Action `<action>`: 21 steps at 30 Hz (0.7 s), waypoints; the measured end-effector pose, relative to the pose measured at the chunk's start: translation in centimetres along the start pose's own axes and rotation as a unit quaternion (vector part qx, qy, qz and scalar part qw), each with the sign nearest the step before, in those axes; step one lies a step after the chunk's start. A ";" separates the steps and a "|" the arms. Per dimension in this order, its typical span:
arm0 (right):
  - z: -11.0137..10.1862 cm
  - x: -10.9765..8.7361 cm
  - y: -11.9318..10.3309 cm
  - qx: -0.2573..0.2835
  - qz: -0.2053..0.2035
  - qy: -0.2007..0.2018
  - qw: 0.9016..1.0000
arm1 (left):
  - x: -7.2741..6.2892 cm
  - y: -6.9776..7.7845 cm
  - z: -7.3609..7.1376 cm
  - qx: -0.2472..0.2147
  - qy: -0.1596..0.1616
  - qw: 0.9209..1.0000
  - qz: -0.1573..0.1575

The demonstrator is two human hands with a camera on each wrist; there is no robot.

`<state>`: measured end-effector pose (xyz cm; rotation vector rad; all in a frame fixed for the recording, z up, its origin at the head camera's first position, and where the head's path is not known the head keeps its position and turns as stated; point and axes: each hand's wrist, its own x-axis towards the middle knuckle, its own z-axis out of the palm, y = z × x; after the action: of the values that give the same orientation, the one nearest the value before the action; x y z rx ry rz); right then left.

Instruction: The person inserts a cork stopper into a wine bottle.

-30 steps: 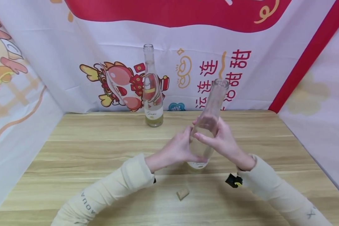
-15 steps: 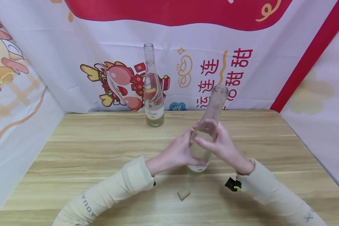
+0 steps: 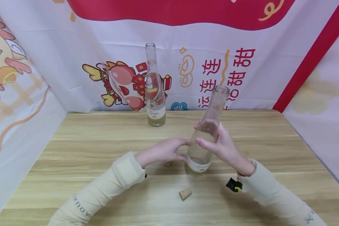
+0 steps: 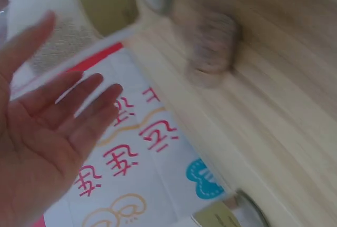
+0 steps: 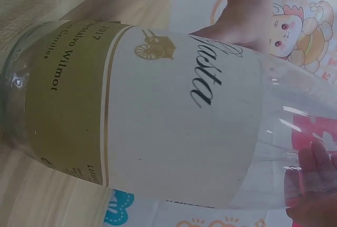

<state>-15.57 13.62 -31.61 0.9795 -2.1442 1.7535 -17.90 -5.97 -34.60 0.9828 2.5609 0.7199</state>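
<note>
A clear glass bottle (image 3: 200, 150) with a white and olive label stands tilted slightly, base at the tabletop, in the head view. My right hand (image 3: 221, 142) grips its body, thumb across the near side. Just left of it, my left hand (image 3: 166, 152) is off the glass, with fingers extended; the left wrist view shows its bare palm (image 4: 42, 142). A cork (image 3: 185, 194) lies on the wood in front of the bottle. Partly hidden beneath the left hand is a small brownish piece (image 3: 167, 163). A blurred cork (image 4: 213, 48) shows in the left wrist view.
A second, similar bottle (image 3: 156, 94) stands upright and uncorked at the back of the wooden table (image 3: 82, 150). Behind it hangs a printed white and red cloth (image 3: 115, 37), with more cloth on both sides.
My left hand has let go of the bottle and moved left, uncovering its label. The bottle's mouth has lowered a little. My right hand keeps its grip.
</note>
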 end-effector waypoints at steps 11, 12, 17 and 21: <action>-0.1 -0.1 0.0 -0.007 0.007 0.001 1.000 | 0.1 -1.8 1.3 0.120 0.029 0.989 -0.075; -0.1 -0.1 0.0 -0.008 0.008 0.001 1.000 | 0.1 -1.9 1.4 0.118 0.035 0.989 -0.081; -0.1 -0.1 0.1 -0.012 0.010 0.003 1.000 | -0.3 -2.1 2.1 0.123 0.053 0.985 -0.106; -0.2 -0.1 0.2 -0.016 0.013 0.004 1.000 | -0.5 -2.1 2.5 0.106 0.053 0.985 -0.123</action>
<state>-15.61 13.83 -31.75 0.9399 -2.1828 1.7259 -17.56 -6.75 -37.80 0.6837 2.8310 0.4487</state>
